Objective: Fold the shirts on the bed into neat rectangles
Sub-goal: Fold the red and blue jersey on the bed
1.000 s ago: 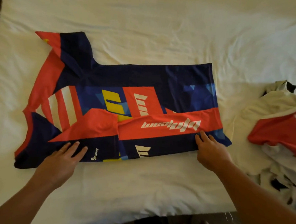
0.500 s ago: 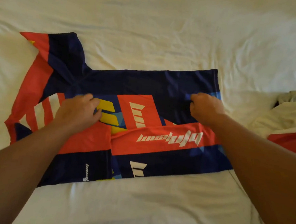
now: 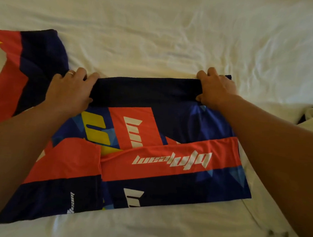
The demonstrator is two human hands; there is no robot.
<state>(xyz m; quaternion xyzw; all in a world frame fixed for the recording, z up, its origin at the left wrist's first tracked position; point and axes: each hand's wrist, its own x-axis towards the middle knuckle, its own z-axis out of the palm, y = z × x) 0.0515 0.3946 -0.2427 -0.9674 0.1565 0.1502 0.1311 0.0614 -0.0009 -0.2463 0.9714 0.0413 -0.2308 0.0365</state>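
Both hands have left the near hem and gone across to the far side of the jersey (image 3: 169,134). A second ago they lay flat on the front edge; half a second ago they were fists in the middle of the cloth. Now the left hand (image 3: 70,92) grips the far edge beside the sleeve, and the right hand (image 3: 217,91) grips the far corner, fingers curled over it. Between them the dark edge looks lifted and rolled slightly toward the person, though it is hard to be certain.
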